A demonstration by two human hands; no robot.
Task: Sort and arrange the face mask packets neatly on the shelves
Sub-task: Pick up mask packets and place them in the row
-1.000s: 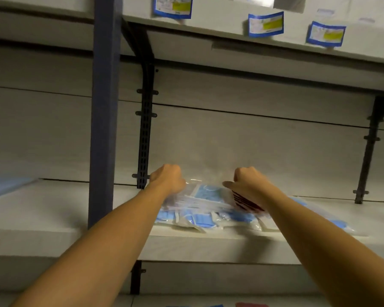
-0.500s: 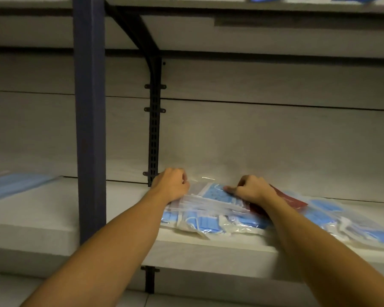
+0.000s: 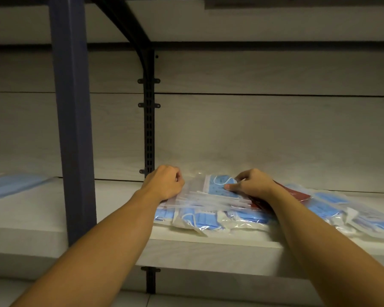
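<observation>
1. Nearest the camera, two bare forearms reach up and forward over the front lip of the pale shelf (image 3: pixel 208 247), one on either side of a heap of clear face mask packets (image 3: pixel 211 213) lying at the shelf's front edge, just right of the blue upright post (image 3: pixel 72 120).
2. The left hand (image 3: pixel 164 183) has its fingers curled down on the left end of the top packet (image 3: pixel 211 189), gripping it; the right hand (image 3: pixel 253 185) pinches that packet's right end, thumb pointing inward across the blue mask inside. The two hands are set apart, with the packet between them.
3. A second ago the hands held the packet a little above the heap; since then they have come down and it now lies flat on the stack. The view has also dipped, so the labelled upper shelf is out of sight.
4. I judge this to mean that one packet is being squared onto its pile, and release looks like the next step.
5. Under the right wrist a dark red packet (image 3: pixel 293 192) sits among the blue ones, and more loose packets (image 3: pixel 350 213) sprawl to the right, still untidy, so much sorting remains.
6. Further off, blue masks (image 3: pixel 16 185) lie on the shelf's far left, beyond the post, and a black slotted bracket (image 3: pixel 149 120) runs up the back wall.
</observation>
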